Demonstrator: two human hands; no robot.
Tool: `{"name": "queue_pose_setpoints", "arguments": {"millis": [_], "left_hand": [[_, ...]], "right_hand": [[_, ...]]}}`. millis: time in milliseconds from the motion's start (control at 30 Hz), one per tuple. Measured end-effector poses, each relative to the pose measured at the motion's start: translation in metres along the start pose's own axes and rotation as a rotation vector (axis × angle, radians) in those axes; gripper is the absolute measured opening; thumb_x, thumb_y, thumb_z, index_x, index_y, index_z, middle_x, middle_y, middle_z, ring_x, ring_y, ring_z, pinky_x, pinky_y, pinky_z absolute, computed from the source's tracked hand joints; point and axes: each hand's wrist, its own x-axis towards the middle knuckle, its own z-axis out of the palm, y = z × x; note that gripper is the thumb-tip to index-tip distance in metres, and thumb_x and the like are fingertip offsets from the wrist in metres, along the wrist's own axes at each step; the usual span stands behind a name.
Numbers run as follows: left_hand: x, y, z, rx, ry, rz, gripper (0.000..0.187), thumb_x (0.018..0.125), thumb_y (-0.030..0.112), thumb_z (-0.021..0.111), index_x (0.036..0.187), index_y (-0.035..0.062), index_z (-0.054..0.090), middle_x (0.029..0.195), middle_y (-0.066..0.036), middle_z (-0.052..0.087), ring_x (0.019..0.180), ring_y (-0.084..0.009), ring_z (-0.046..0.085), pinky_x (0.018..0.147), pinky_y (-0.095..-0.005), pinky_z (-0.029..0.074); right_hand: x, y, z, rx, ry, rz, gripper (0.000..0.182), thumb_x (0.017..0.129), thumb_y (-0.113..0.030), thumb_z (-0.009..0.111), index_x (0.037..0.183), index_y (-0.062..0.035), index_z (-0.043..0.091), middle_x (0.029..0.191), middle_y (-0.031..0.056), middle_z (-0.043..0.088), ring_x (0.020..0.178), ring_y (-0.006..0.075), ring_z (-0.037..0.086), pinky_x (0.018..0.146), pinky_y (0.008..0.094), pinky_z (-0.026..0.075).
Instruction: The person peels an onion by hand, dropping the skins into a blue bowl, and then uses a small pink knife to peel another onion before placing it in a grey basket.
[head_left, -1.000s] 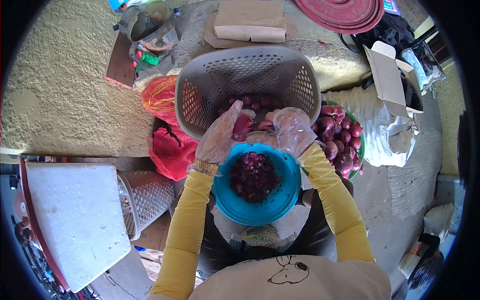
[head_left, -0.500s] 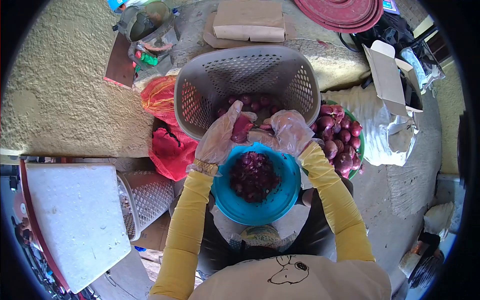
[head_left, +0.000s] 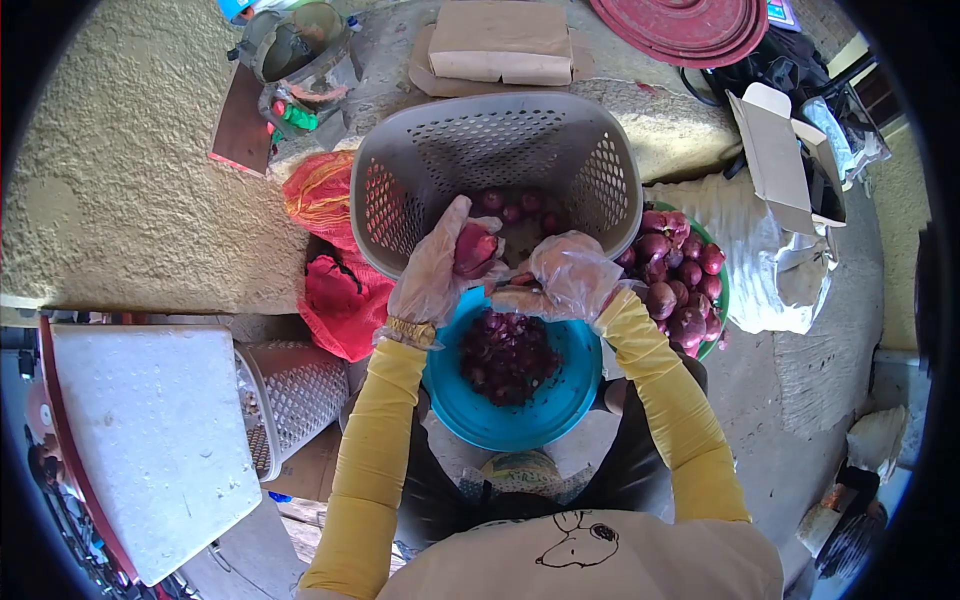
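Observation:
My left hand [head_left: 437, 268], in a clear plastic glove, is closed around a red onion [head_left: 475, 248] above the near rim of the grey perforated basket. Also gloved, my right hand [head_left: 570, 275] grips what looks like a small knife [head_left: 522, 279]; its brown handle shows between the fingers, and the blade is hard to make out. Below both hands, a blue basin [head_left: 512, 428] between my legs contains dark purple onion skins and pieces [head_left: 508, 355]. The basket [head_left: 490, 125] holds several red onions [head_left: 512, 212] at its bottom.
On the right, a green tub [head_left: 722, 312] is heaped with red onions, beside a white sack [head_left: 770, 270]. Red net bags [head_left: 345, 300] lie left of the basket. A white foam lid [head_left: 150, 440] and a second basket [head_left: 300, 395] stand at the left. A cardboard box [head_left: 500, 42] lies beyond.
My right hand has moved slightly down and away from the onion, bringing the knife lower. My left hand has turned the onion a little, so more of it shows.

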Motion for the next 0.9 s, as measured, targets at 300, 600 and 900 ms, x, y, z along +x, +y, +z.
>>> {"name": "queue_pose_setpoints", "arguments": {"millis": [300, 600, 900], "left_hand": [[0.006, -0.002, -0.010, 0.049, -0.050, -0.026, 0.059, 0.106, 0.056, 0.057, 0.122, -0.0007, 0.067, 0.102, -0.012, 0.071, 0.086, -0.0195, 0.070, 0.074, -0.0327, 0.061], [0.005, -0.012, 0.000, 0.173, -0.008, 0.100, 0.063, 0.106, 0.061, 0.053, 0.127, 0.0047, 0.069, 0.108, -0.001, 0.065, 0.085, -0.0099, 0.056, 0.063, -0.0221, 0.039], [0.031, -0.040, -0.032, 0.196, -0.085, 0.194, 0.057, 0.108, 0.048, 0.055, 0.137, -0.0002, 0.059, 0.119, -0.011, 0.067, 0.096, -0.0192, 0.065, 0.074, -0.0309, 0.053]], "right_hand": [[0.000, -0.001, -0.008, 0.152, 0.175, 0.148, 0.077, 0.080, -0.082, 0.067, 0.094, -0.0068, 0.078, 0.086, 0.0191, 0.073, 0.090, 0.0417, 0.071, 0.081, 0.0502, 0.056], [0.005, -0.019, -0.011, 0.281, 0.108, 0.354, 0.082, 0.074, -0.080, 0.075, 0.102, -0.0024, 0.075, 0.096, 0.0232, 0.074, 0.096, 0.0415, 0.072, 0.084, 0.0491, 0.056], [0.005, -0.014, 0.003, 0.297, 0.148, 0.325, 0.076, 0.077, -0.074, 0.077, 0.097, -0.0006, 0.075, 0.086, 0.0246, 0.071, 0.091, 0.0432, 0.071, 0.081, 0.0488, 0.056]]}}
